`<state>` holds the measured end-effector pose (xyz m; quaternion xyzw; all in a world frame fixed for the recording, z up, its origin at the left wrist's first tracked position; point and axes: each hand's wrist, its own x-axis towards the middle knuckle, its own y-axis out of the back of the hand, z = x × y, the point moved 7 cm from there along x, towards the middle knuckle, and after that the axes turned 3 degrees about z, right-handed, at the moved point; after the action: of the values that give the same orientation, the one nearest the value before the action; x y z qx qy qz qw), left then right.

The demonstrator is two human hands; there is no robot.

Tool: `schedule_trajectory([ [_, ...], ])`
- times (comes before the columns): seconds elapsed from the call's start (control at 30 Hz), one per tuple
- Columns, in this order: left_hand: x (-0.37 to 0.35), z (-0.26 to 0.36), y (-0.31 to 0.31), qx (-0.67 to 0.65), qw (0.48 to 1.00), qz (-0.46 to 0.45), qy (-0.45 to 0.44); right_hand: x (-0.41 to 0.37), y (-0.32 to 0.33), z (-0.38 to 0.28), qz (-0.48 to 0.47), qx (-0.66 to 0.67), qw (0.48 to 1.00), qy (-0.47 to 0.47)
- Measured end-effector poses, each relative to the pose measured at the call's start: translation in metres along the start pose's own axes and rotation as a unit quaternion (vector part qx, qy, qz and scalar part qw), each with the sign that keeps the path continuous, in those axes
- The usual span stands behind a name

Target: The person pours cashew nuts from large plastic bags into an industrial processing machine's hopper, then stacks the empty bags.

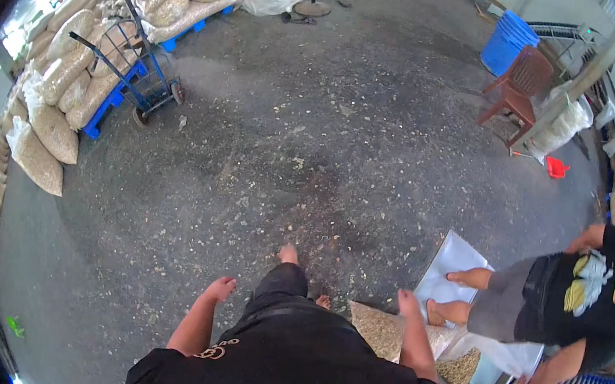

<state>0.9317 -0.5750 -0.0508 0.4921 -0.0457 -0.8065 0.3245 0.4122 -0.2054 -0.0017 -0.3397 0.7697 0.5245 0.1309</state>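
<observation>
"What's along the left edge of the floor [268,134]?"
"Sacks [62,81] on pallets [107,107], with a hand truck [151,83] just right of them."
"And the far edge?"
"A fan [312,7] near its middle; buckets [509,44] toward the right corner, a chair [521,83] before them."
"Near right?"
"A person [538,294] on a panel [455,258], a bag [375,329] by its near edge."

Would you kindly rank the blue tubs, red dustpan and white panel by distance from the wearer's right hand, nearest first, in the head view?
1. White panel, under co-worker's feet
2. Red dustpan, right side
3. Blue tubs, upper right
</observation>
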Motion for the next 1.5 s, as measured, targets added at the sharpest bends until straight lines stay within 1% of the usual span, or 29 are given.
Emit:
schedule_trajectory([
  [0.1,0.078,-0.08,-0.033,-0.007,0.989,-0.114,0.095,0.094,0.042,-0.063,0.055,0.005,0.998,0.04],
  [0.13,0.071,-0.056,-0.022,0.115,0.983,-0.134,0.058,0.107,0.052,-0.082,0.067,0.009,0.997,0.037],
  [0.17,0.062,-0.028,-0.011,0.244,0.958,-0.148,0.016,0.108,0.058,-0.097,0.073,0.012,0.997,0.026],
  [0.2,0.049,0.004,0.001,0.359,0.92,-0.154,-0.026,0.116,0.058,-0.127,0.025,0.081,0.995,0.048],
  [0.23,0.06,0.05,0.013,0.337,0.926,-0.169,-0.029,0.117,0.058,-0.16,-0.027,0.149,0.986,0.073],
  [0.3,0.083,0.147,0.036,0.265,0.941,-0.21,-0.024,0.063,0.075,-0.254,-0.129,0.228,0.954,0.143],
  [0.33,0.097,0.196,0.045,0.214,0.947,-0.238,-0.018,0.044,0.079,-0.281,-0.145,0.199,0.962,0.116],
  [0.37,0.106,0.242,0.05,0.164,0.95,-0.267,-0.01,0.024,0.085,-0.31,-0.221,0.259,0.923,0.176],
  [0.4,0.107,0.279,0.054,0.115,0.947,-0.299,0.004,0.018,0.085,-0.32,-0.245,0.268,0.913,0.187],
  [0.43,0.107,0.313,0.062,0.126,0.943,-0.307,0.005,0.014,0.098,-0.325,-0.184,0.259,0.923,0.216],
  [0.5,0.076,0.391,0.058,0.064,0.846,-0.528,-0.03,0.014,0.132,-0.331,-0.145,0.234,0.94,0.202],
  [0.53,0.068,0.42,0.06,0.076,0.844,-0.531,-0.028,0.018,0.148,-0.332,-0.116,0.202,0.953,0.192],
  [0.6,0.07,0.481,0.067,0.063,0.892,-0.444,-0.065,0.027,0.165,-0.331,-0.13,0.227,0.954,0.15],
  [0.63,0.079,0.503,0.069,0.077,0.89,-0.445,-0.065,0.037,0.171,-0.33,-0.148,0.241,0.952,0.114],
  [0.67,0.089,0.52,0.069,0.107,0.882,-0.454,-0.06,0.05,0.184,-0.335,-0.14,0.254,0.951,0.111],
  [0.73,0.114,0.55,0.063,0.148,0.87,-0.467,-0.046,0.079,0.207,-0.336,-0.14,0.214,0.965,0.066],
  [0.8,0.135,0.59,0.053,0.157,0.87,-0.46,-0.08,0.121,0.231,-0.335,-0.144,0.195,0.968,0.061],
  [0.83,0.142,0.612,0.048,0.16,0.871,-0.458,-0.078,0.142,0.244,-0.337,-0.155,0.245,0.955,0.061],
  [0.87,0.146,0.638,0.042,0.153,0.871,-0.451,-0.119,0.161,0.257,-0.341,-0.167,0.292,0.94,0.062],
  [0.9,0.148,0.662,0.035,0.143,0.871,-0.441,-0.16,0.181,0.27,-0.34,-0.201,0.261,0.943,0.038],
  [0.93,0.145,0.687,0.027,0.138,0.875,-0.436,-0.159,0.202,0.289,-0.344,-0.206,0.257,0.943,0.043],
  [1.0,0.142,0.744,0.022,0.207,0.882,-0.36,-0.224,0.239,0.313,-0.352,-0.295,0.209,0.932,0.017],
  [1.03,0.155,0.75,0.023,0.199,0.887,-0.352,-0.221,0.257,0.329,-0.36,-0.302,0.201,0.932,0.023],
  [1.1,0.18,0.747,0.018,0.156,0.86,-0.457,-0.163,0.29,0.358,-0.386,-0.352,0.128,0.923,0.086],
  [1.17,0.16,0.812,0.019,0.119,0.889,-0.42,-0.142,0.326,0.379,-0.395,-0.377,0.102,0.916,0.092],
  [1.23,0.168,0.848,0.022,0.077,0.913,-0.385,-0.113,0.358,0.401,-0.403,-0.387,0.048,0.913,0.115],
  [1.3,0.196,0.872,0.023,0.182,0.887,-0.401,-0.143,0.392,0.436,-0.428,-0.391,0.009,0.913,0.115],
  [1.4,0.217,0.962,0.033,0.215,0.88,-0.404,-0.126,0.45,0.459,-0.443,-0.377,-0.03,0.914,0.147],
  [1.5,0.244,1.046,0.049,0.189,0.883,-0.414,-0.117,0.502,0.499,-0.478,-0.354,-0.01,0.931,0.089],
])
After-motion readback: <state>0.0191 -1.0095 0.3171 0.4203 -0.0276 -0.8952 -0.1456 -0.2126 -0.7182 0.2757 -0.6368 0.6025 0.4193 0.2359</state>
